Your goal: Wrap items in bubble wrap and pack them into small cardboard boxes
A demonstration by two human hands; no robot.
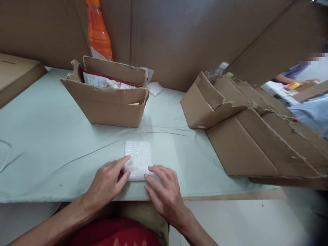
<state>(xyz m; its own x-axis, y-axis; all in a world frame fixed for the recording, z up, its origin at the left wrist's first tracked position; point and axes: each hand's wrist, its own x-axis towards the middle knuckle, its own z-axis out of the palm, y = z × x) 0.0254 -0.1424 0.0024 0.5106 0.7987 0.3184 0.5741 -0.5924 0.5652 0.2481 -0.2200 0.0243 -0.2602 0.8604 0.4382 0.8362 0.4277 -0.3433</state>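
I've got the L hand (110, 178) at the left edge of a clear, rectangular bubble-wrap piece (138, 155), thumb & index apart; R hand (165, 189) at its right edge, fingers loosely spread. Wrap's flat on the pale-green cloth-covered table (167, 140), btwn hands, near side of an open brown cardboard box (114, 108) w/ packets.

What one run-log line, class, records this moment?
left hand: at bubble wrap, left side | right hand: at its right side | bubble wrap: on pale cloth | beyond: open cardboard box holding packet
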